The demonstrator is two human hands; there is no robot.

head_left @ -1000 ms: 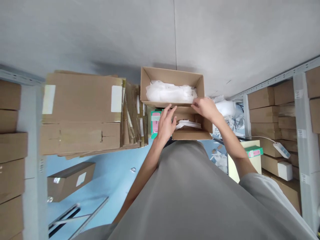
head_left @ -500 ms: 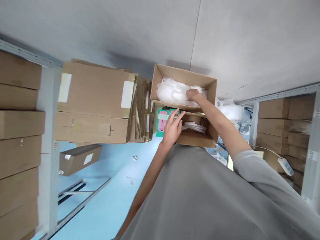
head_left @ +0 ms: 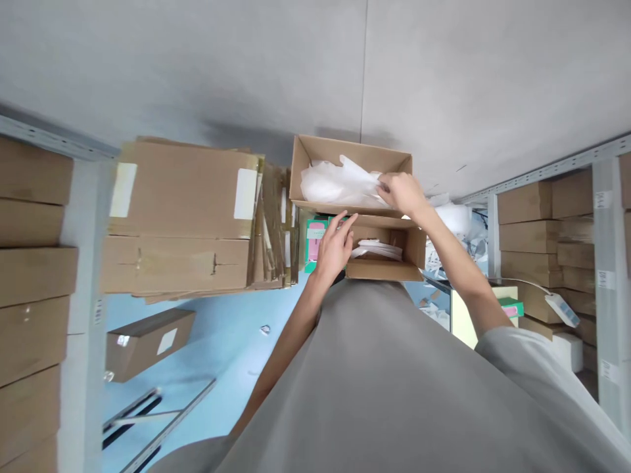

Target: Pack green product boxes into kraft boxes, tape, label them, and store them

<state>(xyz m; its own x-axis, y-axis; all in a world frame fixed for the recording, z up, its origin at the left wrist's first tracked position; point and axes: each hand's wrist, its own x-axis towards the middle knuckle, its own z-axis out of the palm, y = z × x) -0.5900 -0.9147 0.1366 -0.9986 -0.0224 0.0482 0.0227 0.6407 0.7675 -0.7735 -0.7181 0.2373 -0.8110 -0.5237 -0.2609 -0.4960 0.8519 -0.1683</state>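
Left shelf: brown boxes (head_left: 32, 341) stacked in a column behind a pale metal post (head_left: 89, 341).
Floor carton: a closed brown carton (head_left: 150, 345) lies on the blue floor (head_left: 217, 348), a white label on its side.
Flattened cartons: a thick stack (head_left: 182, 190) stands on edge, the broad front face bearing two white labels.
Green-and-pink box: a small box (head_left: 315, 238) sits between the flattened cartons and the left hand.
Left hand: open (head_left: 335, 248), fingers spread, gripping nothing, at the left end of the front carton; whether it touches the rim cannot be told.
White sheets: thin, crumpled wrapping (head_left: 338, 184) inside the rear carton, one part raised to a peak.
Rear carton: open-topped (head_left: 352, 148), directly behind the front carton.
Front carton: open (head_left: 384, 270), against the person's front, with folded white pieces (head_left: 377, 249) inside.
Right hand: fingers pinched on the white sheets (head_left: 404, 194), over the rear carton's right end.
Right shelf: more stacked boxes (head_left: 523, 233), a white power strip (head_left: 562, 310) before them.
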